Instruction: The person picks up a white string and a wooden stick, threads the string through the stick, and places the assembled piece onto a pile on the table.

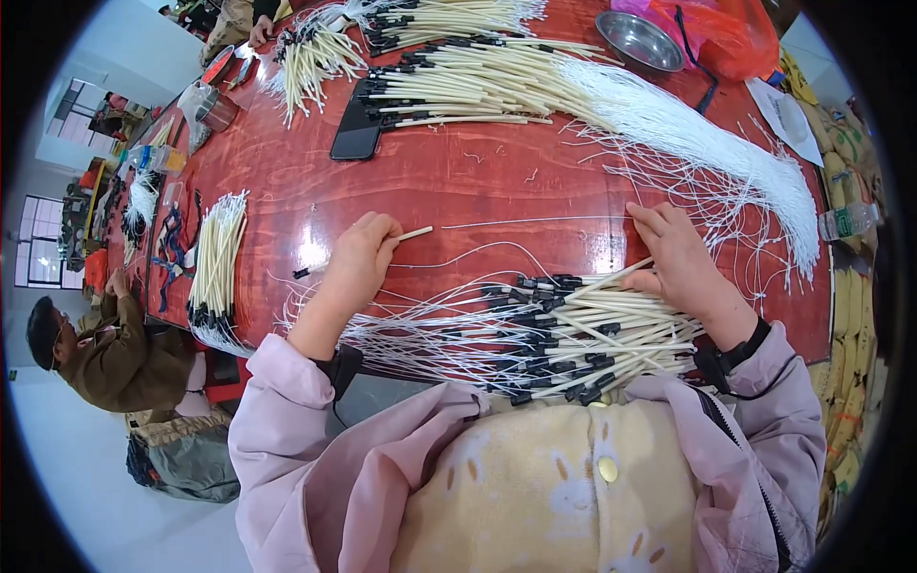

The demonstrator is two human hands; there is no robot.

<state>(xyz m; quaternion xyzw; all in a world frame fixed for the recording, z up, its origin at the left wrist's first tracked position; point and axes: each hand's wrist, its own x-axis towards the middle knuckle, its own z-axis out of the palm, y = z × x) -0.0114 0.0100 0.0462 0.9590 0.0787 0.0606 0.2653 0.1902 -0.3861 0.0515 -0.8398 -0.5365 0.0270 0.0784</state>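
My left hand (361, 253) is closed around a cream-coloured tube (415, 233); its bare end pokes out to the right, and a black tip shows left of the wrist. A thin white cord (535, 222) runs nearly straight from close to that bare end to the fingertips of my right hand (673, 253), which is closed on it. The right thumb sits lower, by the end of another tube. Between my forearms, at the near table edge, lies a loose bundle of cream tubes (626, 325) with black ends and white cords trailing left.
Across the red table (458, 181) lie a larger tube bundle (478, 86) with white cords, a black phone (355, 134), a metal bowl (640, 41) and a smaller tube bundle (218, 258). A bottle (848, 221) is at the right edge. Another person (124, 353) sits at left.
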